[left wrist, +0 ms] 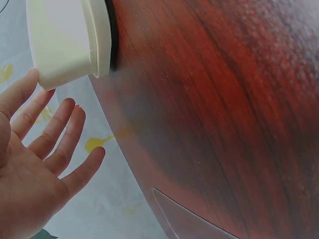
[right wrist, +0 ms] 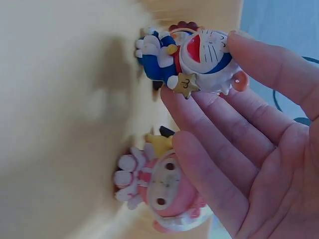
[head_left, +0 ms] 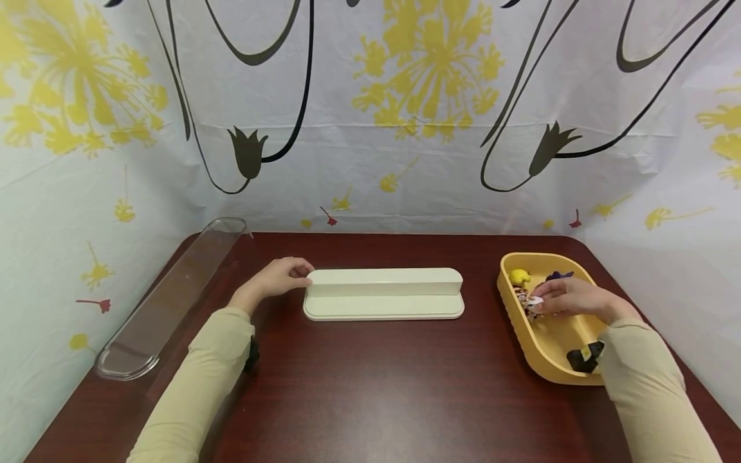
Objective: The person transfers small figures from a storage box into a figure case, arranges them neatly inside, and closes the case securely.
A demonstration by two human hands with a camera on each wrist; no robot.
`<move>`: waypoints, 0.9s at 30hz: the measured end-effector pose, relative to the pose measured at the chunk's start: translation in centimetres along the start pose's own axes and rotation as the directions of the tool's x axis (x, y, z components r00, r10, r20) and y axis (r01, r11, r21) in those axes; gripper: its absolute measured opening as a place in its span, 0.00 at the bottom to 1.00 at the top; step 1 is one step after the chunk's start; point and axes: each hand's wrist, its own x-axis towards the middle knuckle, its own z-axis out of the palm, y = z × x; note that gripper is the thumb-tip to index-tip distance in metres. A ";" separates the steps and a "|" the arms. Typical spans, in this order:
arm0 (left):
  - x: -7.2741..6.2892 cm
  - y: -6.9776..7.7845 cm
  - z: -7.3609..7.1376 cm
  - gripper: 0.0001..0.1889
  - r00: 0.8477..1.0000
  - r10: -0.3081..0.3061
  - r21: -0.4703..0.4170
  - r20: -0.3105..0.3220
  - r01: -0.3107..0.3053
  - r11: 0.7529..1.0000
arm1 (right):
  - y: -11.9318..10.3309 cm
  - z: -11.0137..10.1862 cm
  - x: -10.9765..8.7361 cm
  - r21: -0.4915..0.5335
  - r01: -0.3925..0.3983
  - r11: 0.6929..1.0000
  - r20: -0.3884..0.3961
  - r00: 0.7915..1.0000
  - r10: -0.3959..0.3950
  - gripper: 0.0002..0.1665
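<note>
A cream two-step display stand [head_left: 382, 307] lies lengthwise on the table. At its left end is my left hand [head_left: 280, 276], two fingertips touching the end wall while the other fingers spread loosely in the left wrist view. Inside the yellow tray [head_left: 528, 344] on the right, my right hand [head_left: 570, 299] pinches a small blue-and-white cat figurine [right wrist: 207, 55] with a white hood and a gold star, thumb at its head. Beside those fingers stands a pink figurine with a white hood [right wrist: 169, 186].
The tray also holds a yellow figurine [head_left: 519, 276], a purple-blue piece [head_left: 559, 275] and a black item [head_left: 583, 357]. A long clear plastic cover [head_left: 173, 296] lies along the table's left edge. Patterned white curtains [head_left: 370, 193] surround the table's back and sides.
</note>
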 end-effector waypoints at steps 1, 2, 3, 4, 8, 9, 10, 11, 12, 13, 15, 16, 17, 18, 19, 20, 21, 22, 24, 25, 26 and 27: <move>0.0 0.0 0.0 0.15 1.000 -0.001 0.000 0.000 0.001 1.000 | -0.2 -0.1 -0.1 -0.001 0.003 1.000 0.000 1.000 -0.003 0.24; 0.0 0.1 0.0 0.15 1.000 -0.003 -0.002 0.000 0.003 1.000 | -0.3 -0.1 -0.1 -0.001 0.006 1.000 -0.002 1.000 -0.006 0.25; -0.1 0.1 0.0 0.15 1.000 -0.003 -0.004 0.002 0.003 1.000 | -0.5 -0.1 -0.2 -0.009 0.008 1.000 -0.009 1.000 -0.008 0.25; -0.1 0.1 -0.1 0.15 1.000 -0.004 -0.009 0.004 0.004 1.000 | -0.7 -0.2 -0.3 -0.013 0.014 1.000 -0.013 1.000 -0.014 0.25; 0.0 0.0 0.0 0.15 1.000 -0.012 -0.011 0.007 0.012 1.000 | -1.6 -0.4 -0.6 -0.049 0.024 0.999 -0.035 0.999 -0.026 0.25; 0.0 0.0 0.0 0.15 1.000 -0.013 -0.009 0.008 0.013 1.000 | -1.9 -0.4 -0.7 -0.059 0.029 0.998 -0.037 0.999 -0.031 0.24; 0.1 0.0 -0.1 0.15 1.000 -0.014 -0.008 0.009 0.014 1.000 | -2.2 -0.4 -0.8 -0.069 0.030 0.997 -0.040 0.999 -0.033 0.24; 0.1 0.0 -0.1 0.15 1.000 -0.014 -0.006 0.010 0.014 1.000 | -2.6 -0.5 -0.9 -0.083 0.034 0.996 -0.044 0.998 -0.038 0.24; 0.1 0.0 -0.1 0.15 1.000 -0.014 -0.006 0.010 0.014 1.000 | -3.0 -0.5 -1.0 -0.096 0.045 0.994 -0.044 0.998 -0.049 0.24; 0.1 0.0 -0.1 0.15 1.000 -0.014 -0.005 0.011 0.014 1.000 | -3.4 -0.5 -1.0 -0.113 0.054 0.992 -0.051 0.997 -0.060 0.24; 0.1 0.1 -0.1 0.14 1.000 -0.012 -0.003 0.013 0.012 1.000 | -4.2 -0.4 -1.1 -0.162 0.076 0.984 -0.070 0.994 -0.088 0.24; 0.1 0.1 -0.1 0.14 1.000 -0.010 -0.002 0.013 0.010 1.000 | -4.6 -0.4 -1.1 -0.188 0.087 0.978 -0.079 0.991 -0.104 0.23; 0.2 0.1 -0.1 0.14 1.000 -0.006 0.002 0.014 0.006 1.000 | -5.1 -0.3 -1.1 -0.203 0.098 0.974 -0.084 0.990 -0.117 0.22; 0.2 0.1 -0.1 0.14 1.000 -0.001 0.009 0.012 0.001 1.000 | -5.5 -0.2 -1.1 -0.226 0.107 0.968 -0.092 0.987 -0.131 0.22; 0.1 0.2 -0.2 0.14 1.000 0.004 0.015 0.010 -0.004 1.000 | -5.9 -0.1 -1.0 -0.231 0.117 0.966 -0.093 0.986 -0.141 0.21; 0.1 0.3 -0.2 0.13 1.000 0.009 0.021 0.008 -0.009 1.000 | -6.3 0.0 -1.0 -0.231 0.123 0.965 -0.093 0.985 -0.148 0.21; 0.1 0.3 -0.3 0.13 1.000 0.017 0.028 0.007 -0.017 0.999 | -6.7 0.1 -0.9 -0.232 0.129 0.964 -0.094 0.984 -0.154 0.20; 0.1 0.4 -0.3 0.13 1.000 0.019 0.036 0.003 -0.019 0.999 | -7.1 0.2 -0.9 -0.238 0.138 0.962 -0.093 0.982 -0.164 0.20; 0.0 0.4 -0.3 0.13 1.000 0.022 0.053 -0.003 -0.022 0.998 | -7.9 0.5 -0.9 -0.251 0.152 0.956 -0.092 0.979 -0.180 0.20; 0.1 0.4 -0.3 0.13 1.000 0.021 0.059 -0.004 -0.021 0.998 | -8.3 0.6 -0.9 -0.256 0.163 0.953 -0.089 0.978 -0.191 0.20; 0.1 0.4 -0.3 0.13 1.000 0.020 0.066 -0.006 -0.020 0.998 | -8.7 0.8 -0.9 -0.270 0.171 0.948 -0.090 0.975 -0.202 0.20; 0.1 0.3 -0.2 0.13 1.000 0.019 0.072 -0.006 -0.019 0.997 | -9.1 1.0 -0.9 -0.291 0.182 0.939 -0.093 0.972 -0.217 0.19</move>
